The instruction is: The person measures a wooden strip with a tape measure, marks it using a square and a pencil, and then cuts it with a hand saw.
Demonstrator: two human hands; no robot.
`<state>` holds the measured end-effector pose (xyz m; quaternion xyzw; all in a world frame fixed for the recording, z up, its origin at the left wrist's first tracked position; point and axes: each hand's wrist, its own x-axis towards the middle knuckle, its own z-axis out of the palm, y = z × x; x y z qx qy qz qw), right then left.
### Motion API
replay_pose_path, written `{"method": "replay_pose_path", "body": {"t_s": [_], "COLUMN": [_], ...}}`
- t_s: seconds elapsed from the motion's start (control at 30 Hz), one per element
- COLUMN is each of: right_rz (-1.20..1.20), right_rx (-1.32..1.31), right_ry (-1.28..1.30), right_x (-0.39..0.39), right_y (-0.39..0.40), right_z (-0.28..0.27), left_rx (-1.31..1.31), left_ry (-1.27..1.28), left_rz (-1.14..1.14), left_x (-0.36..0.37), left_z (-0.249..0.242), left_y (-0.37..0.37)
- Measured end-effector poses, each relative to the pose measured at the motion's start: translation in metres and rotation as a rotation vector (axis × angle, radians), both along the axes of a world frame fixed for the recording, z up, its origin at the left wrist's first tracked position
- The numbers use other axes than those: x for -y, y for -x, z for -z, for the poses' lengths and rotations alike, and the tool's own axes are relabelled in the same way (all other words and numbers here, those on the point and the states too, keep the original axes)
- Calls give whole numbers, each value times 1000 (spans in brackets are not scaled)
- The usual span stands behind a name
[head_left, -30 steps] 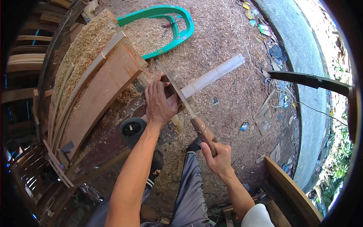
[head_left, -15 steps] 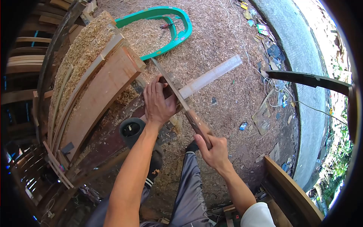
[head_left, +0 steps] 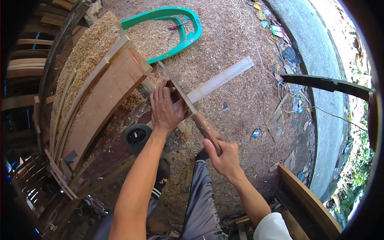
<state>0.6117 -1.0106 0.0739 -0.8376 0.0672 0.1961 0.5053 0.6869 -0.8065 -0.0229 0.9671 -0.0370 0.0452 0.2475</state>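
Note:
My right hand (head_left: 225, 160) is closed round the wooden handle (head_left: 208, 131) of a handsaw. The long narrow saw blade (head_left: 176, 87) slants away up and left and crosses a pale strip of wood (head_left: 224, 80), whose free end sticks out to the right. Just left of the blade, my left hand (head_left: 165, 110) is wrapped over the work with its fingers curled down, holding the strip against a dark wooden beam (head_left: 120, 138). The strip's near part is hidden under that hand. I cannot see how deep the blade sits in it.
A green curved frame (head_left: 198, 28) lies on the shavings ahead. Wide boards (head_left: 106, 94) lean at left beside piled shavings (head_left: 86, 52). A dark bar (head_left: 326, 83) juts in from the right, near loose cord and litter. My foot (head_left: 138, 138) is beside the beam.
The saw and both hands have shifted very slightly left in the view, along with the surroundings. Both grips look the same.

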Motion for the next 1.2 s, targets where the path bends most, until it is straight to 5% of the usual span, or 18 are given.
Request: {"method": "replay_pose_path", "body": {"t_s": [0.2,0.4,0.63,0.87,1.07,1.2], "right_rz": [36,10,92,25,49,41], "right_rx": [-20,-68,-73,-35,72,64], "right_ry": [12,-7,-23,18,-29,-19], "right_x": [31,-7,32,21,21,28], "right_y": [52,-11,62,25,35,34], "right_z": [-12,-3,-21,-4,13,11], "left_rx": [27,34,69,78,-37,-16], "left_ry": [25,-15,5,-140,179,77], "left_rz": [0,14,-1,70,-182,-283], "left_x": [1,0,1,-9,-3,-2], "left_z": [1,1,1,14,2,17], "left_y": [2,0,0,0,-6,-11]}}
